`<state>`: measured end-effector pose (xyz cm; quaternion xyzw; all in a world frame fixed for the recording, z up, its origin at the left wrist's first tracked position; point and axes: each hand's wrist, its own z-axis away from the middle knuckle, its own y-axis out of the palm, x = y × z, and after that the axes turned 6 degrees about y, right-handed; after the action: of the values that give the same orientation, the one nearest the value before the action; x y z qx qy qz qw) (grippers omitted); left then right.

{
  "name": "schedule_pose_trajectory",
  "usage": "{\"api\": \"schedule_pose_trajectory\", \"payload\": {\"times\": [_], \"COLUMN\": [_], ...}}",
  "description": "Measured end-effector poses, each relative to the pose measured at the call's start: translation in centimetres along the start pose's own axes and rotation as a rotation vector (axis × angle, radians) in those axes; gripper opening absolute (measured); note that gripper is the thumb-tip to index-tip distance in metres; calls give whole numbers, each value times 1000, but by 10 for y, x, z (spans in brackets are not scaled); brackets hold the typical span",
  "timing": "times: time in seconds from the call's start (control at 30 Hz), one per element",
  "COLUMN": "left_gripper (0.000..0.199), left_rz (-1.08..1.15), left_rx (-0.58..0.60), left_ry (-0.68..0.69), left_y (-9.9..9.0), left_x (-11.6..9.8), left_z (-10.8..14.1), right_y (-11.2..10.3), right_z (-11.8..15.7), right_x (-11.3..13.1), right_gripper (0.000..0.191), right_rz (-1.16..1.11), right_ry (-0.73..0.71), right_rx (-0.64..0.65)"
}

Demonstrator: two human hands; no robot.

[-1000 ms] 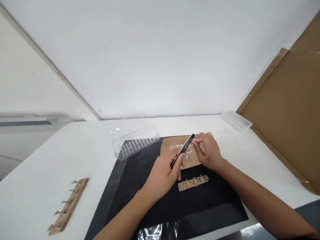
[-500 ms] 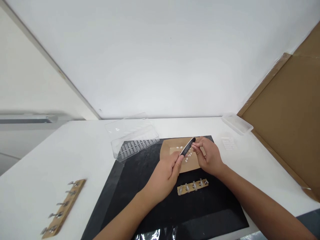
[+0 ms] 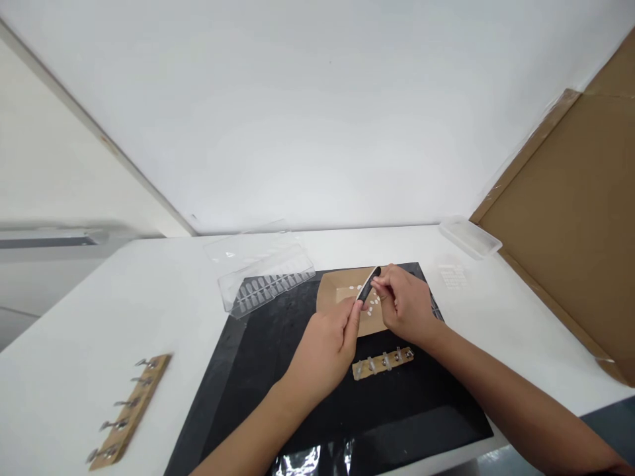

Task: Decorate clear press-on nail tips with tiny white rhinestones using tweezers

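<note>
My left hand (image 3: 325,337) is closed around the lower end of a black nail file (image 3: 368,285) with a pale edge, which slants up to the right. Close against the file's upper part, my right hand (image 3: 407,301) is pinched; whatever its fingertips hold is too small or hidden to make out. Beneath both hands lies a brown cardboard tray (image 3: 327,284) with several small white pieces (image 3: 370,313) in it. In front of the tray a short wooden strip (image 3: 381,363) carries several clear nail tips on metal stands.
A black mat (image 3: 268,396) covers the middle of the white table (image 3: 59,330). On the left is another wooden strip with metal stands (image 3: 131,413). A clear case of nail tips (image 3: 268,284) lies open at the back; a translucent box (image 3: 470,238) stands by the cardboard panel (image 3: 570,218).
The file and my right fingertips have shifted slightly left, and the file's tilt has changed a little. My left hand keeps its grip. The whole view has moved slightly.
</note>
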<state>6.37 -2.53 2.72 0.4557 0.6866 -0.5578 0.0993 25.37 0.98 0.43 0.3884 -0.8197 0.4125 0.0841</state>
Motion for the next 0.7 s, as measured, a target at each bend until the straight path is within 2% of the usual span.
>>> {"api": "schedule_pose_trajectory", "payload": {"times": [0.1, 0.23, 0.37, 0.5, 0.63, 0.7], "left_gripper": [43, 41, 39, 41, 39, 36], "left_rz": [-35, -52, -74, -135, -149, -164], "left_rx": [-17, -18, -16, 2, 9, 0], "left_ry": [28, 61, 102, 104, 114, 130], "left_y": [2, 4, 6, 5, 4, 3], "left_x": [1, 3, 4, 6, 7, 7], "left_z": [-1, -2, 0, 1, 1, 1], "right_y": [2, 2, -2, -5, -6, -7], "right_z": [1, -4, -7, -8, -10, -11], "right_x": [2, 0, 2, 4, 3, 3], "right_gripper": [21, 22, 24, 25, 24, 24], "right_rz": [12, -7, -43, -59, -89, -101], "right_ry": [-57, 8, -2, 32, 8, 17], "right_rx": [24, -52, 20, 14, 92, 72]}}
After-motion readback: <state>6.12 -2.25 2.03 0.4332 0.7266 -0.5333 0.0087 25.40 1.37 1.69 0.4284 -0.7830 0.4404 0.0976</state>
